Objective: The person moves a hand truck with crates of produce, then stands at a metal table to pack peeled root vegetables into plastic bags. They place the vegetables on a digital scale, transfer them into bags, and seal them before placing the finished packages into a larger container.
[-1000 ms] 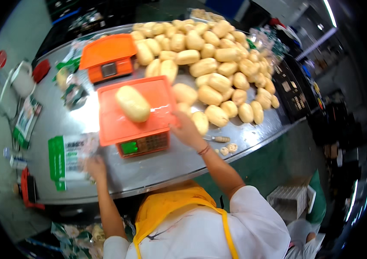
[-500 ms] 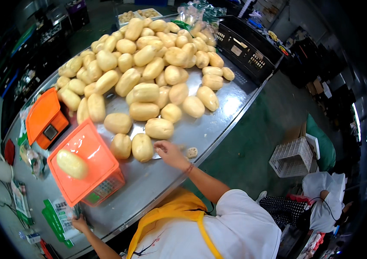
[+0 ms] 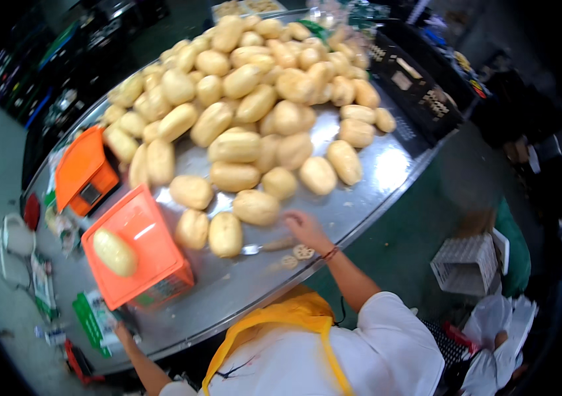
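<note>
At the far left, a green-and-white bag (image 3: 99,322) lies flat on the metal table, with the left hand (image 3: 122,332) at its near edge. Those fingers blur into the film, so I cannot tell whether they pinch it. The bag looks light, limp and slick, best taken by a corner; which end opens does not show.

Above the bag stands an orange scale (image 3: 85,173). Just right of the bag is a coral-topped scale (image 3: 149,228), its display turned too far aside to make out. One lotus root (image 3: 114,252) lies on its tray. It should be firm and fairly heavy, slippery where it shines wet, and brittle if knocked — a full wrap around its middle suits it best.

A large heap of roots (image 3: 231,119) fills the centre, its lower layers hidden. In front lies a knife (image 3: 280,244), smeared by motion, with two holed slices (image 3: 303,251) near its handle. The right hand (image 3: 307,230) hovers close above — fingers loosely bent, nothing visible in them, the palm hidden. A black crate (image 3: 410,82) at the far right fades into shadow.
</note>
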A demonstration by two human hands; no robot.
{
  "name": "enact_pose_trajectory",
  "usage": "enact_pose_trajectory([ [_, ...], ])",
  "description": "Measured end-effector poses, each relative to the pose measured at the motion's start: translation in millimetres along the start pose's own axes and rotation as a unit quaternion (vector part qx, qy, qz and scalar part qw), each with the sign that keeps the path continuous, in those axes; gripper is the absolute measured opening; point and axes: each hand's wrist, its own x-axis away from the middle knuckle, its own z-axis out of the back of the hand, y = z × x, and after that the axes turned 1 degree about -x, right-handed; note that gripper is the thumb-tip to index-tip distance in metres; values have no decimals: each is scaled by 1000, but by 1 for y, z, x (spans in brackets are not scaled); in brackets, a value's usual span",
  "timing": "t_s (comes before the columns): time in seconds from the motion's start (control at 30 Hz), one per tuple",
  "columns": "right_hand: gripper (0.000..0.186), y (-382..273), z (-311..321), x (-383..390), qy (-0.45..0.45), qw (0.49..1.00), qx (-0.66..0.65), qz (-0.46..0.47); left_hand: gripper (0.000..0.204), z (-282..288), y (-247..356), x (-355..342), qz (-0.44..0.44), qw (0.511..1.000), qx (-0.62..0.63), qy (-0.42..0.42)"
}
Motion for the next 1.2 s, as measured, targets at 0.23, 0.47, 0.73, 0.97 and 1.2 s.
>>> enact_pose_trajectory([
  [0.23, 18, 26, 6, 0, 16, 994, -100, -37, 27, -21, 34, 27, -15, 999, -44, -5],
  [0.47, 18, 12, 5, -7, 2, 999, -34, -18, 18, -12, 20, 21, 84, 988, 122, 32],
  [0.73, 18, 15, 32, -22, 33, 999, 22, 11, 35, -40, 45, 42, -94, 960, -255, 71],
  [0.97, 16, 11, 105, -80, 112, 991, 71, 10, 33, -26, 15, 9, -141, 919, -365, 55],
  [1.2, 30, 81, 201, -186, 267, 892, 346, 116, 12, -58, 54, 35, -207, 866, -436, 129],
])
